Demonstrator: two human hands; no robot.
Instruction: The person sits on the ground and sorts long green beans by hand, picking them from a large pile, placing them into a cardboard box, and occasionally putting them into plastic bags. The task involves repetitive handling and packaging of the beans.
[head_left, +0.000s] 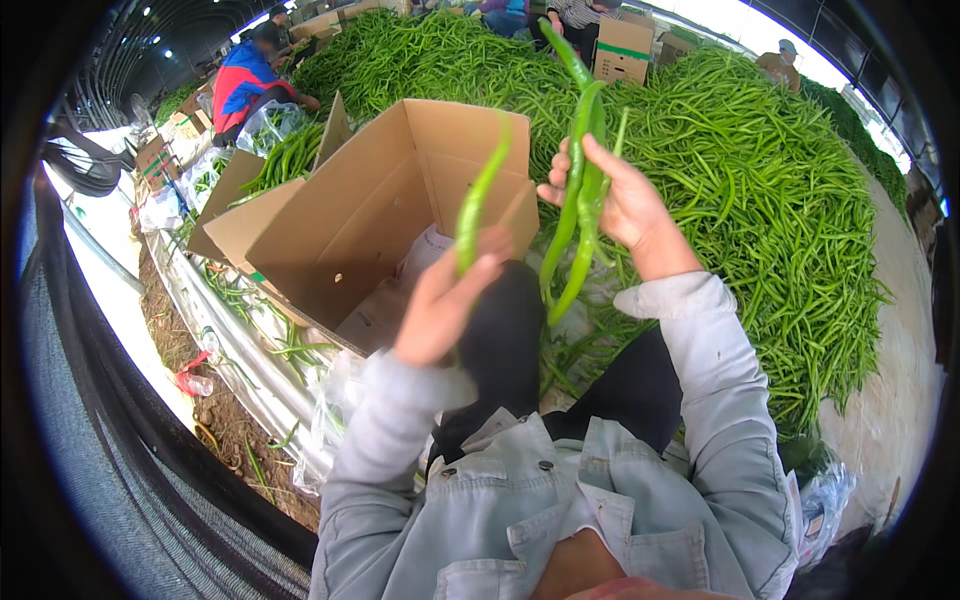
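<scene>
Several long green chili peppers (583, 180) are gripped in my right hand (626, 199), their lengths running roughly up and down. One single green pepper (478, 202) stands upright in my left hand (450, 292), which is blurred by motion. An open cardboard box (337, 210) is tilted in front of me on the left, beside my left hand. On its inside lies a whitish paper or liner sheet (390, 292) bearing some writing. Around the right hand and beyond it spreads a large heap of green peppers (720, 210).
Behind the open box sits another carton holding peppers (289, 161). A person in a red and blue jacket (244, 82) crouches at the far left. More people and a taped carton (624, 49) are at the back. A plastic bottle (196, 384) lies near the dark netting (112, 420).
</scene>
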